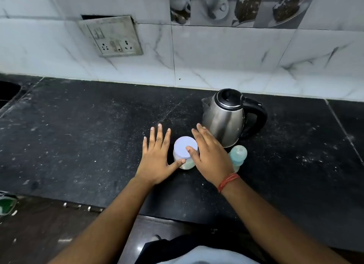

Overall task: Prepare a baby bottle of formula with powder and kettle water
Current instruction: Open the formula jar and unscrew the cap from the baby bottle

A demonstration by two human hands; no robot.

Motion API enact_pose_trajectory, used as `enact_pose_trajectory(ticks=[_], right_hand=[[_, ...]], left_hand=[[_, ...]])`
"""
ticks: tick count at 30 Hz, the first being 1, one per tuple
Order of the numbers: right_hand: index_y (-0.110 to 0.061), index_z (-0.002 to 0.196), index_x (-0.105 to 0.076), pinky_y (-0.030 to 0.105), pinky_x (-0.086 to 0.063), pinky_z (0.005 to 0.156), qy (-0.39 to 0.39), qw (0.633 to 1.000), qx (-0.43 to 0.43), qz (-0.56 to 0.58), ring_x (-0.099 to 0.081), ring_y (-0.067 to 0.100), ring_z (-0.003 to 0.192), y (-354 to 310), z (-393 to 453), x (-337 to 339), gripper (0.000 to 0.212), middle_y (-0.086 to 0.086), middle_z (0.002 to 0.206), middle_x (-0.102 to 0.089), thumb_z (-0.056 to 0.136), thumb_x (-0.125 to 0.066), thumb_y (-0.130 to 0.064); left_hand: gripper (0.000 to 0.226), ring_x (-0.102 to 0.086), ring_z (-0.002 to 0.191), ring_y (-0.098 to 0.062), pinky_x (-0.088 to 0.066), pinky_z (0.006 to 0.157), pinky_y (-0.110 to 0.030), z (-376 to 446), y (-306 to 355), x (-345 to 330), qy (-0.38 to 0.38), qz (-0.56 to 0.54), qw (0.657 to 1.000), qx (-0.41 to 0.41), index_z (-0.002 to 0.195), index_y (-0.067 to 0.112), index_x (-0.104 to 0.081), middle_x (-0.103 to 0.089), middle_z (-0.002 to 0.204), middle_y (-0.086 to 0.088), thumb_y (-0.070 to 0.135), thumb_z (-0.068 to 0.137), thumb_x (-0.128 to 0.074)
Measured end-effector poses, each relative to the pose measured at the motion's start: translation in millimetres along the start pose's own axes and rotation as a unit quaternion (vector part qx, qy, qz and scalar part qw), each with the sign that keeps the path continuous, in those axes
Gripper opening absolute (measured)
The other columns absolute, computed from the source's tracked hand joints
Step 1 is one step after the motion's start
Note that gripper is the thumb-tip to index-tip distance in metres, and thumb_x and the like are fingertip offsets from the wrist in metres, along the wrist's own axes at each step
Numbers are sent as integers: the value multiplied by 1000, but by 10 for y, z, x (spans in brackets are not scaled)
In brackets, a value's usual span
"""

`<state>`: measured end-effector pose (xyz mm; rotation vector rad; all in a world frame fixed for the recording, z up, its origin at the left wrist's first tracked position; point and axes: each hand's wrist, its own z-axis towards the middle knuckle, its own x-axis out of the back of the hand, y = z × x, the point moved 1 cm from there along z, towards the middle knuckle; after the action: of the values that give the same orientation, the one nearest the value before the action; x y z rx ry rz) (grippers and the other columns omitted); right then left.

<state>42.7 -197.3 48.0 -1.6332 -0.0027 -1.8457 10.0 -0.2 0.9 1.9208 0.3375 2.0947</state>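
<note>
Black speckled stone table [78,135] against a white marble-tile wall, head view looking down. A small clear jar [184,161] with a white lid [185,146] stands upright near the middle of the table, pale powder visible low in it. The left hand [157,157] lies to the jar's left, fingers straight and spread, thumb tip touching the jar's side just under the lid — no grasp. The right hand [208,155] comes in from the right, fingers extended, thumb resting on the lid's right edge; palm covers the jar's right side, so contact there cannot be told. Neither hand is curled around anything. A red thread band [228,182] sits on the right wrist. Baby bottle [238,155], teal-tinted with cap on, stands upright just right of the right hand, partly hidden by it. Steel kettle [226,118] with black lid and handle stands just behind the bottle — handle pointing right. Wall switch-and-socket plate [111,36] upper left.
</note>
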Motion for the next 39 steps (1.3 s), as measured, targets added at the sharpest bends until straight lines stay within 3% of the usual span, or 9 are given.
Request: enact_pose_trajectory(ticks=[4, 8, 14, 16, 19, 24, 30, 35, 39], right_hand=[[-14, 155, -32, 36, -24, 123, -117, 993, 1, -29, -30, 24, 150, -40, 133, -142, 70, 8, 163, -33, 99, -48, -52], [-16, 154, -32, 38, -31, 116, -135, 987, 18, -87, -36, 24, 145, -131, 266, -220, 78, 6, 158, -38, 92, -56, -57], [-22, 142, -47, 39, -45, 100, -114, 985, 22, -125, -50, 26, 121, -189, 338, -227, 72, 4, 131, -52, 83, -64, -60], [-23, 142, -50, 39, -45, 100, -98, 992, -14, -73, -50, 26, 122, -185, 342, -166, 70, 5, 130, -53, 82, -64, -58], [-26, 142, -52, 36, -43, 103, -73, 994, -77, 24, -49, 24, 126, -165, 361, -49, 66, 4, 130, -53, 84, -64, -56], [-28, 129, -60, 34, -44, 98, -70, 989, -105, 71, -55, 25, 116, -143, 369, 119, 50, 3, 118, -56, 87, -63, -56], [-22, 112, -68, 32, -43, 85, -40, 997, -66, 21, -58, 25, 100, -155, 386, 257, 40, 3, 102, -56, 88, -61, -53], [-23, 102, -71, 31, -43, 79, -17, 999, -21, 33, -58, 20, 93, -129, 397, 366, 49, -3, 90, -55, 81, -44, -59], [-26, 95, -71, 29, -42, 74, -2, 999, 7, 52, -55, 16, 85, -102, 393, 399, 42, -9, 82, -49, 82, -47, -58]], left_hand=[[114, 33, 154, -20, 7, 128, -55, -60, -149, -65, -59, -12, 998, 24, 161, 27, 16, 33, 167, 1, 90, 81, -34], [115, 30, 153, -20, 7, 127, -54, -96, -207, -114, -89, -48, 994, 34, 163, 27, 14, 30, 167, 1, 87, 81, -41], [117, 20, 157, -19, -2, 130, -49, -119, -159, -163, -158, -233, 958, 49, 163, 25, 10, 17, 171, 3, 63, 86, -69], [112, 4, 159, -10, -9, 131, -39, -127, -122, -144, -172, -318, 931, 56, 164, 26, 7, 5, 170, 12, 47, 91, -74], [108, -27, 151, -1, -25, 123, -26, -98, -64, -70, -165, -395, 900, 75, 165, 30, -3, -23, 167, 17, 44, 89, -78], [95, -52, 134, -5, -46, 110, -32, 21, 127, 49, -109, -373, 921, 14, 151, 30, -36, -52, 145, 15, 45, 74, -89], [79, -63, 109, 4, -52, 89, -20, 121, 384, 55, -113, -415, 902, 46, 131, 26, -44, -62, 122, 11, 18, 71, -94], [78, -66, 116, -11, -56, 97, -34, 167, 447, 98, -131, -474, 870, 42, 127, 20, -47, -66, 124, 0, 20, 65, -93], [78, -66, 118, -14, -55, 99, -36, 183, 450, 140, -142, -488, 861, 38, 128, 20, -49, -66, 125, -1, 22, 63, -93]])
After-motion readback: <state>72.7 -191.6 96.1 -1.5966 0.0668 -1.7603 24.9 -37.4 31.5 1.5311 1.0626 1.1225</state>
